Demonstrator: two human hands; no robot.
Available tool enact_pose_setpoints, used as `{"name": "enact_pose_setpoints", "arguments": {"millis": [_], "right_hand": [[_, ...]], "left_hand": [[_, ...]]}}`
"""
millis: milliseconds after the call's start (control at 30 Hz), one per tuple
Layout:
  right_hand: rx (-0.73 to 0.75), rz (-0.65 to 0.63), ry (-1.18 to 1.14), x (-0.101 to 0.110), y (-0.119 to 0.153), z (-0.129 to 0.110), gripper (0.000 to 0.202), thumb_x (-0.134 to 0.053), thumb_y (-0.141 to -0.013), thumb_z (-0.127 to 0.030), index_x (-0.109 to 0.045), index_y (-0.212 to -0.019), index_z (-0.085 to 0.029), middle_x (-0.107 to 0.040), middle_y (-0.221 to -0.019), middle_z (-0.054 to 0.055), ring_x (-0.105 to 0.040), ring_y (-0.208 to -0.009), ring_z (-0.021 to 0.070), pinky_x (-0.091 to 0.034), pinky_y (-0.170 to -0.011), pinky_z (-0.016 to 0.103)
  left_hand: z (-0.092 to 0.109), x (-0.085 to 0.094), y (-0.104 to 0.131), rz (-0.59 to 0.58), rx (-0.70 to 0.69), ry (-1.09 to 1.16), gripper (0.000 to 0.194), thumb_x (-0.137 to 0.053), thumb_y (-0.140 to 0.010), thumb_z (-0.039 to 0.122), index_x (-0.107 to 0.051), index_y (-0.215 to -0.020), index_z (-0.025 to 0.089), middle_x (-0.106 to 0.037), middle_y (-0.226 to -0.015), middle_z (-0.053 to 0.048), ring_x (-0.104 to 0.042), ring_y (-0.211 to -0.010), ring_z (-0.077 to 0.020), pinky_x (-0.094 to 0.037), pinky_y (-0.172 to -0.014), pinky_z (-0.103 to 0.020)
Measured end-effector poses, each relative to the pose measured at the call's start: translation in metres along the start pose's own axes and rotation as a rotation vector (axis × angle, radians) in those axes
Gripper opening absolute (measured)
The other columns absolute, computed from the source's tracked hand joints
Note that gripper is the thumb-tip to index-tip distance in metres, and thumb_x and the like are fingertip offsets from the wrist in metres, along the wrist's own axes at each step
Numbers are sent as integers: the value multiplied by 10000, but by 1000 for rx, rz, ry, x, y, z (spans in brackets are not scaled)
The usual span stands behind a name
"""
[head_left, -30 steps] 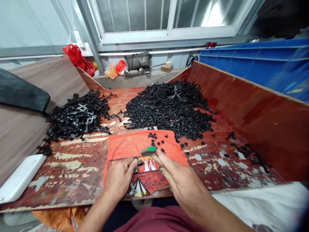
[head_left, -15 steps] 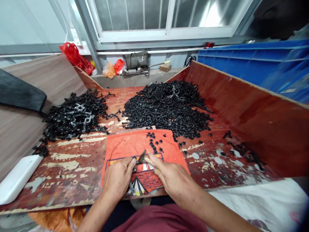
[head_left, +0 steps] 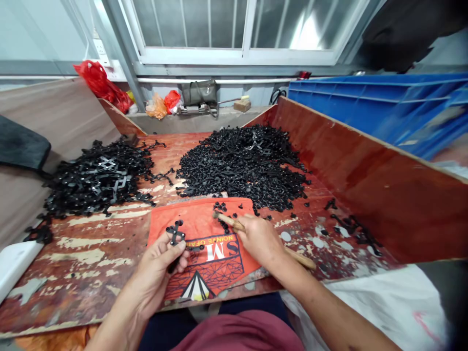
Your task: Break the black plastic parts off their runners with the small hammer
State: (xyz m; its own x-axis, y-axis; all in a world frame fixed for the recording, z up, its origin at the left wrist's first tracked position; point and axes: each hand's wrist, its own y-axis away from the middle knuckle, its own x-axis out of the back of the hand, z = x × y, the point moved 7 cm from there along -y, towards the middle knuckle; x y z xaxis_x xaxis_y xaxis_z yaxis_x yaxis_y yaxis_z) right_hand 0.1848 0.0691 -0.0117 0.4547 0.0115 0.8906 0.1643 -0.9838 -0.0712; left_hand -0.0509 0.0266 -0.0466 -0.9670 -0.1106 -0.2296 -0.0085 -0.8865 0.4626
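In my left hand (head_left: 158,262) is a black jointed linkage (head_left: 177,234), pinched between thumb and fingers, its crossed arms and round ends sticking up past the fingertips. Another dark arm with a round end pokes out to the right of those fingers. My right hand (head_left: 261,242) is wrapped around a wooden-handled tool (head_left: 228,220). Its dark tip points left over the cloth, and the handle's butt comes out below my wrist. Under both hands lies an orange printed cloth (head_left: 197,214). Several small black round caps (head_left: 220,206) rest on its upper part.
A large heap of small black parts (head_left: 241,165) lies behind the cloth, with a pile of black linkages (head_left: 98,178) on the left. Reddish boards (head_left: 347,180) wall the right side, beside a blue crate (head_left: 351,105). A white object (head_left: 16,265) sits at the left edge.
My hands have moved apart. The left has shifted left and turned, bringing the linkage into sight; the right has lifted the tool away from it. The camera view has shifted slightly.
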Motion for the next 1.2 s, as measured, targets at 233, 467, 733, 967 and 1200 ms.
{"name": "enact_pose_setpoints", "arguments": {"millis": [233,467,733,967,1200], "right_hand": [[80,-63,-11,-18,17,-37,127,-623,-858,-177,-659,-740,-206,-696,-764,22,-625,-675,167,-358,-602,257],[95,-88,-175,-9,22,-24,357,-543,-952,-251,-620,-1291,-330,-752,-1032,-2,-692,-881,184,-490,-754,260],[-57,-86,-303,4,55,21,347,-516,-927,-243,-659,-1242,-276,-753,-947,22,-688,-817,213,-491,-711,282],[-109,-95,-334,-2,60,25,324,-502,-917,-219,-681,-1183,-269,-739,-847,13,-666,-749,196,-461,-684,265],[-102,-105,-348,-2,59,27,335,-490,-920,-232,-677,-1195,-276,-727,-827,11,-657,-739,198,-454,-675,265]], "left_hand": [[5,1,3,8,-70,147,431,-874,-631,300,-486,-771,174,-463,-551,78,-345,-444,-28,-288,-419,-134],[3,-6,3,51,-70,98,465,-868,-620,345,-461,-786,191,-381,-541,115,-245,-423,-20,-190,-387,-146],[-10,-40,-16,4,-60,-13,505,-849,-613,284,-412,-858,222,-355,-512,148,-189,-370,-4,-110,-364,-148],[-10,-57,-24,-11,-62,-46,563,-852,-550,256,-392,-873,231,-397,-512,151,-270,-359,-17,-186,-341,-128],[-14,-59,-30,4,-89,-81,534,-832,-561,273,-385,-853,239,-416,-466,156,-337,-323,-49,-272,-318,-150]]}}
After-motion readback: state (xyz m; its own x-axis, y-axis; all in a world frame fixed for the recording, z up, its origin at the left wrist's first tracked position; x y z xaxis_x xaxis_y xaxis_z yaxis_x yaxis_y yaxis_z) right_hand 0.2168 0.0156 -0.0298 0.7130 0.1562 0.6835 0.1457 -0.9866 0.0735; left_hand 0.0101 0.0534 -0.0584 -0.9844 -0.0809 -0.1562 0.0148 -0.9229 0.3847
